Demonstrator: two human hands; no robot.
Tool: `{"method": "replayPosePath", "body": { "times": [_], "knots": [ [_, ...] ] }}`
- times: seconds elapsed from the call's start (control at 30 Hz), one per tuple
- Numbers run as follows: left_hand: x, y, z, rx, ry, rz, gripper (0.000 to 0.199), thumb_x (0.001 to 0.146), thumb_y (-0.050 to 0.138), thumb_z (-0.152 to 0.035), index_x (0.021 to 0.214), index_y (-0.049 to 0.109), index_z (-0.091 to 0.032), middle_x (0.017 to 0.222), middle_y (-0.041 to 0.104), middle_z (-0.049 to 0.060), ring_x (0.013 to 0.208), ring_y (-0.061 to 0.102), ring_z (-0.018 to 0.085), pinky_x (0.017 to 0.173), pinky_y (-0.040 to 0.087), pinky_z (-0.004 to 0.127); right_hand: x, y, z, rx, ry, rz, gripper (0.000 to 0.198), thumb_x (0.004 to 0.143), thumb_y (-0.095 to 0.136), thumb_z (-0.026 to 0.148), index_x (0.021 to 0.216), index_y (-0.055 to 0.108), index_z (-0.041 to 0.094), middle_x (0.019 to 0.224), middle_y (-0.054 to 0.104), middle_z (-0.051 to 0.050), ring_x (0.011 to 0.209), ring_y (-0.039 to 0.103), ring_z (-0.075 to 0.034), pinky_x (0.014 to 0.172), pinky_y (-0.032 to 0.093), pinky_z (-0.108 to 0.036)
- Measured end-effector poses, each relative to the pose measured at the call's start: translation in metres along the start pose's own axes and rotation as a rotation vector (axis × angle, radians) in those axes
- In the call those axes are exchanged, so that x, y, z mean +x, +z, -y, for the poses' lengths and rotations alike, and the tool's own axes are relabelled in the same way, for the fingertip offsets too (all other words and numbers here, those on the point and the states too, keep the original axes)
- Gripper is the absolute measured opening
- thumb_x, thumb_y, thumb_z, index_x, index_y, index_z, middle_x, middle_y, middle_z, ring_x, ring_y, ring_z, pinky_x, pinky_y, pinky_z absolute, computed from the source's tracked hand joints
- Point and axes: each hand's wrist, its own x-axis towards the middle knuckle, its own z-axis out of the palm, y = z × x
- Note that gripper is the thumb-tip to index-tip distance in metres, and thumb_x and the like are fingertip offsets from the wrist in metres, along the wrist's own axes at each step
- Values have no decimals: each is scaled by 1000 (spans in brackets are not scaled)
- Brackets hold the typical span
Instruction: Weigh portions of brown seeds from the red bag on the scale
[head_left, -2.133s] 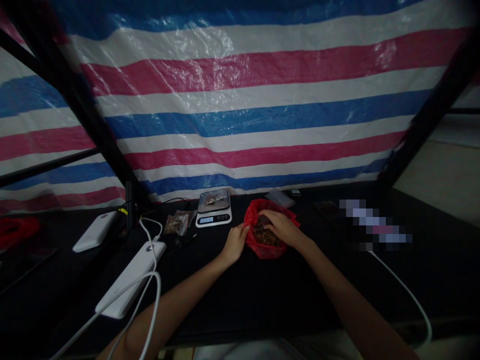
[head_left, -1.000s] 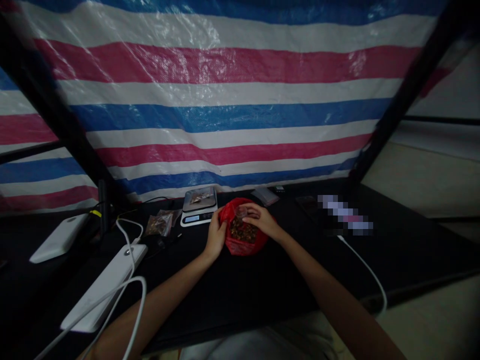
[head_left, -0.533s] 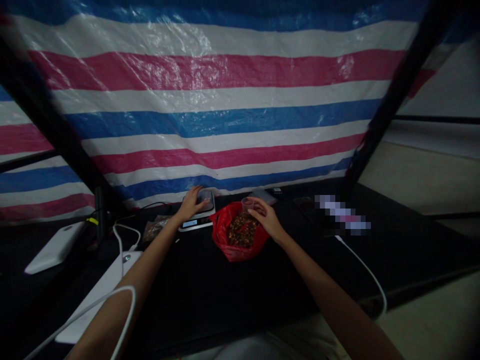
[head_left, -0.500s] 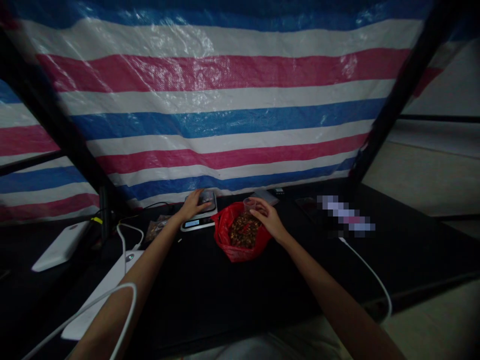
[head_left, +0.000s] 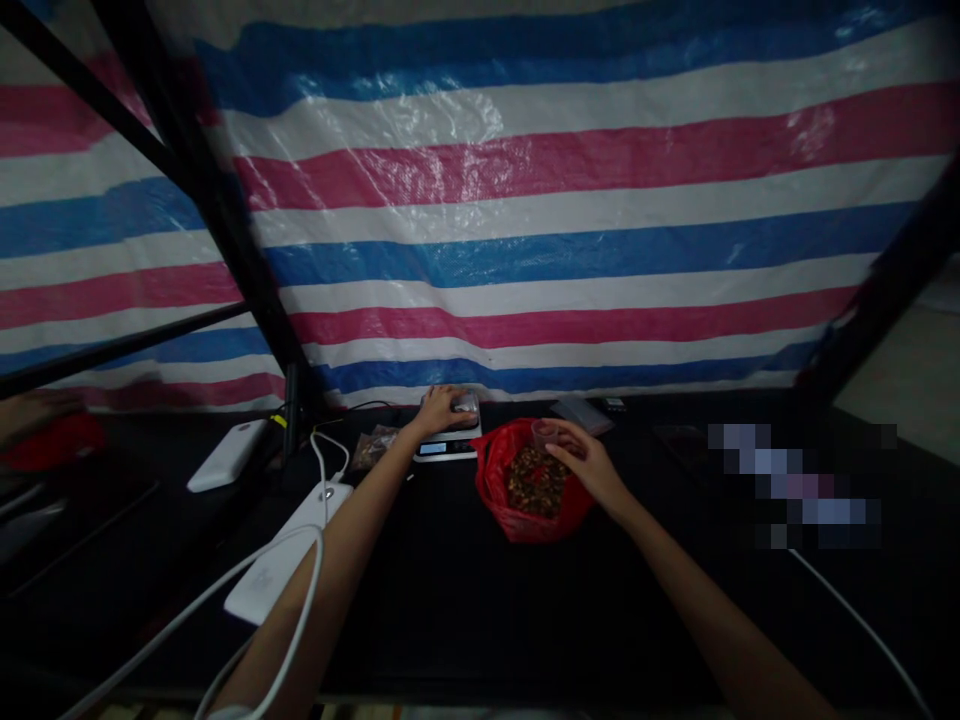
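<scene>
My left hand [head_left: 439, 410] is at the digital scale [head_left: 450, 447] with its lit display. Its fingers and thumb curl about a small clear plastic item on the weighing plate, whose kind I cannot make out. My right hand [head_left: 585, 458] pinches a small clear plastic cup [head_left: 544, 434] between thumb and fingers. The cup is above the far right part of an open red plastic bag [head_left: 510, 522]. Brown, seed-like dry pieces [head_left: 536, 482] lie in the bag, with some red showing among them.
Left of the scale lie small clear packets [head_left: 373, 450] with brown contents. Nearby are white power banks [head_left: 229, 455] and a looping white cable [head_left: 319, 560]. A clear plastic sheet or bag [head_left: 583, 415] lies behind the red bag. Another person's hand [head_left: 37, 415] shows at far left.
The view has swung left, so everything sits further right, and another person's hand with a red bag has come into view. The fingers of my left hand look more curled on the scale.
</scene>
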Motion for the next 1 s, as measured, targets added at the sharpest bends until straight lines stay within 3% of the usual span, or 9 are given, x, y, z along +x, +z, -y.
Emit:
{"method": "replayPosePath", "body": {
  "times": [0.1, 0.33, 0.47, 0.53, 0.73, 1.0],
  "knots": [
    [-6, 3, -9, -163, -17, -62, 49, 61, 67, -49, 101, 63, -20, 105, 60, 9, 104, 49, 27, 95, 32, 41, -1, 1, 1, -21, 5, -2, 37, 71, 61, 33, 106, 57, 22, 102, 64, -6, 89, 60, -21, 78, 49, -36],
    [-31, 7, -39, -872, -106, -156, 46, 66, 63, -49, 97, 62, -15, 97, 64, 7, 90, 57, 20, 85, 41, 32, 2, 2, 4, -111, -11, 29, 39, 71, 61, 34, 107, 57, 22, 103, 63, -6, 88, 59, -21, 76, 48, -35],
    [-49, 4, -53, -1223, -184, -247, 47, 72, 57, -53, 96, 62, -14, 96, 65, 7, 87, 59, 17, 80, 43, 28, 19, 6, 23, -228, -82, 58, 37, 73, 59, 35, 108, 57, 22, 102, 63, -6, 89, 58, -21, 80, 46, -37],
    [-56, 1, -60, -1343, -198, -231, 49, 71, 58, -54, 98, 61, -14, 94, 65, 7, 85, 59, 17, 78, 43, 26, 31, 12, 39, -293, -155, 99, 37, 74, 58, 35, 109, 57, 22, 104, 62, -6, 90, 57, -21, 83, 44, -38],
    [-67, -1, -74, -1556, -221, -38, 55, 63, 67, -50, 105, 59, -15, 95, 66, 9, 82, 62, 17, 74, 44, 25, 62, 31, 72, -497, -379, 241, 39, 78, 55, 33, 115, 53, 25, 109, 58, -5, 98, 54, -20, 88, 40, -37],
    [-68, 14, -61, -1622, -277, -27, 48, 64, 68, -47, 99, 62, -14, 90, 67, 8, 77, 61, 14, 74, 43, 24, 79, 37, 76, -1016, -579, 417, 36, 82, 51, 29, 118, 50, 22, 111, 55, -9, 104, 50, -22, 85, 39, -38]
  ]
}}
